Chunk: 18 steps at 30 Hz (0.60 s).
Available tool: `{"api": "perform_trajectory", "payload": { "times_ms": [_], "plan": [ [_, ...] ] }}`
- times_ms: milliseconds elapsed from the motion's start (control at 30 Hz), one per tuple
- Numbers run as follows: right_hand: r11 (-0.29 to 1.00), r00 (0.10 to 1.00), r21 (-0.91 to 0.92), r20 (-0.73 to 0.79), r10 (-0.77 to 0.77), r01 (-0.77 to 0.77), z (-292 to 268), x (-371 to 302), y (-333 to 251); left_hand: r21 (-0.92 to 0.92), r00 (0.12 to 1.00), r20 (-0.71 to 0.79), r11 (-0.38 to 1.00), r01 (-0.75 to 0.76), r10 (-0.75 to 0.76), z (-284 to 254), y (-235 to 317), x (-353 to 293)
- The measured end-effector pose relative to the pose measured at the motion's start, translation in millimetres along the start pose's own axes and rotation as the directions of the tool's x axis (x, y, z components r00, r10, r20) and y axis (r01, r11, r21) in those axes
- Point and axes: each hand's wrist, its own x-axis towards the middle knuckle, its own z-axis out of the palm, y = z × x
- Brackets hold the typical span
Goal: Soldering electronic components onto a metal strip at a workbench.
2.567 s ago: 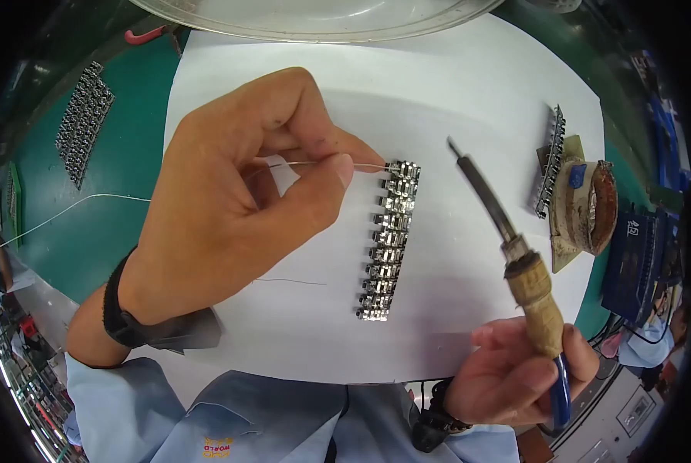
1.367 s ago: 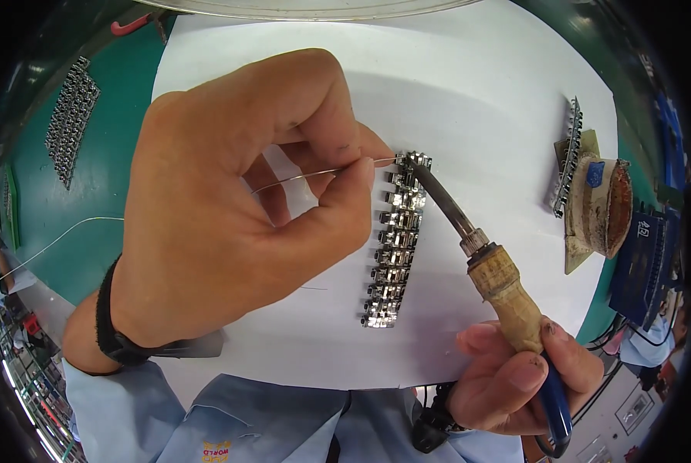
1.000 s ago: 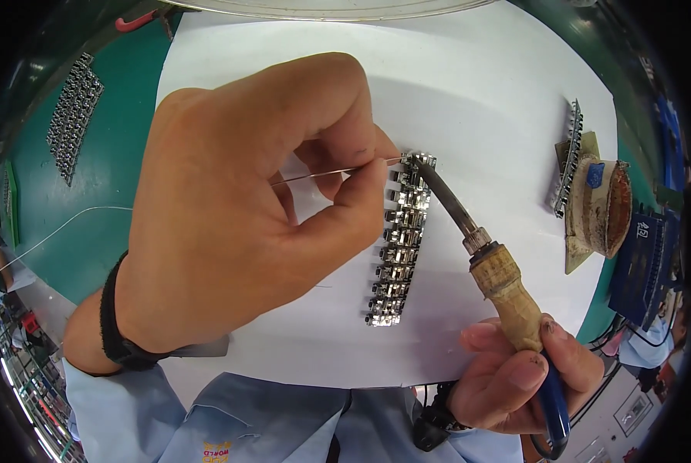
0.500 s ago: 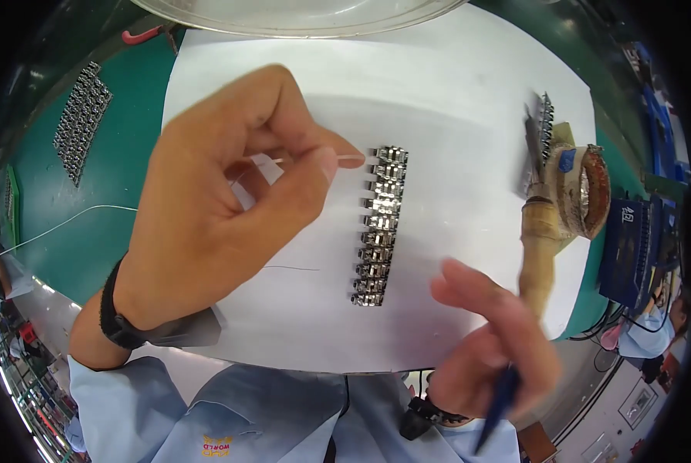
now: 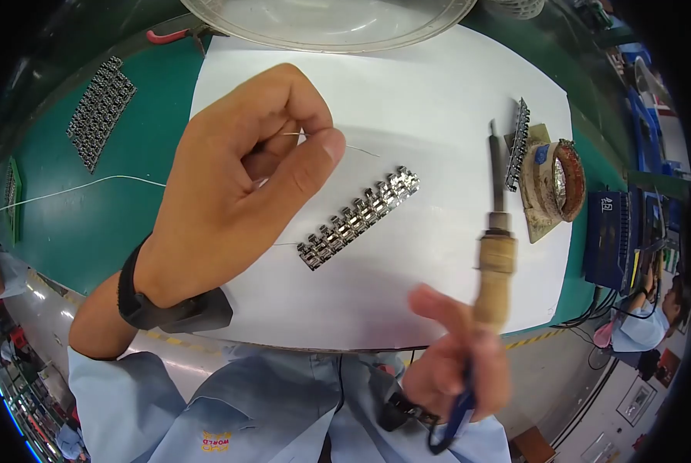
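A thin solder wire (image 5: 363,150) is pinched between the thumb and forefinger of my left hand (image 5: 233,189), its free end poking out to the right. Below that end, a strip of silver metal connectors (image 5: 357,220) lies slantwise on the white sheet, touched by neither hand. My right hand (image 5: 461,363), smeared by motion, grips a soldering iron (image 5: 494,282) near the front edge. The iron has a tan handle and a dark shaft, and its tip points away from me, to the right of the strip.
Beyond the strip, a clear round tray (image 5: 337,46) overhangs the white sheet (image 5: 438,100). At right stand a crusted round pot (image 5: 569,185), another connector strip (image 5: 519,147) and a blue box (image 5: 614,239). On the green mat (image 5: 44,201) at left lies a connector panel (image 5: 102,112); red-handled pliers (image 5: 168,37) lie behind.
The connector strip has turned from nearly upright to a slant, its near end swinging left. My right hand and the soldering iron have shifted left, and more wire shows beyond my left fingertips.
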Motion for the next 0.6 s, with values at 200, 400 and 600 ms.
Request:
{"api": "perform_trajectory", "payload": {
  "times_ms": [200, 400, 600],
  "plan": [
    [0.969, 0.894, -0.230, -0.408, -0.183, 0.093, -27, -2, 28, 0.049, 0.992, 0.107, 0.997, 0.065, -0.070, 10, 14, 13],
    [0.946, 0.911, -0.252, -0.304, -0.279, 0.206, -32, -3, 28, 0.052, 0.985, 0.073, 0.985, -0.163, 0.159, 21, -7, 18],
    [0.959, 0.966, -0.114, 0.018, -0.258, 0.258, -49, 10, 16, 0.092, 0.983, 0.068, 0.980, -0.175, 0.169, 24, -8, 23]
  ]
}}
